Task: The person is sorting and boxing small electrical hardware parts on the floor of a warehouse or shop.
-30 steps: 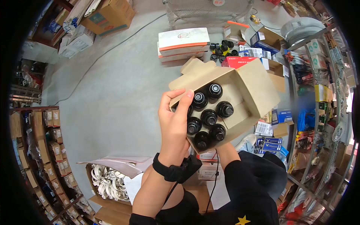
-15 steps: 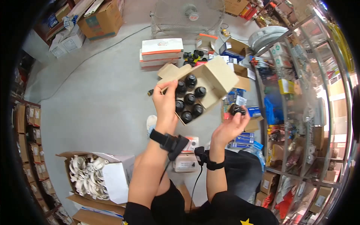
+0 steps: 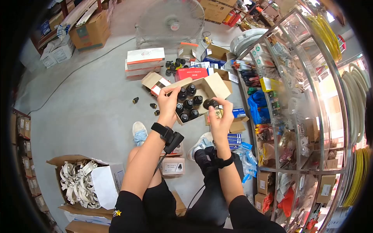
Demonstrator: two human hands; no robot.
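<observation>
My left hand (image 3: 168, 105) is closed on the left edge of an open cardboard box (image 3: 211, 86), thumb over the rim. The box is tilted towards me, and several black plastic fittings (image 3: 188, 104) with rounded tops stand in its left part. Between the thumb and fingers of my right hand (image 3: 221, 118) is another black fitting (image 3: 211, 103), at the box's lower right side. A second open carton (image 3: 149, 80) lies on the floor just beyond my left hand. A few small black pieces (image 3: 153, 105) are scattered left of that hand.
A fan (image 3: 171, 23) stands at the back, near white-and-orange boxes (image 3: 145, 56) and a red box (image 3: 191, 73). A metal shelf (image 3: 299, 116) full of parts runs along the right. A carton of white clamps (image 3: 79, 184) sits front left. A small printed box (image 3: 173, 166) lies between my legs.
My right hand has brought the black fitting leftward and up to the box's side. The box, held in my left hand, sits slightly lower and further left in view as the view has shifted.
</observation>
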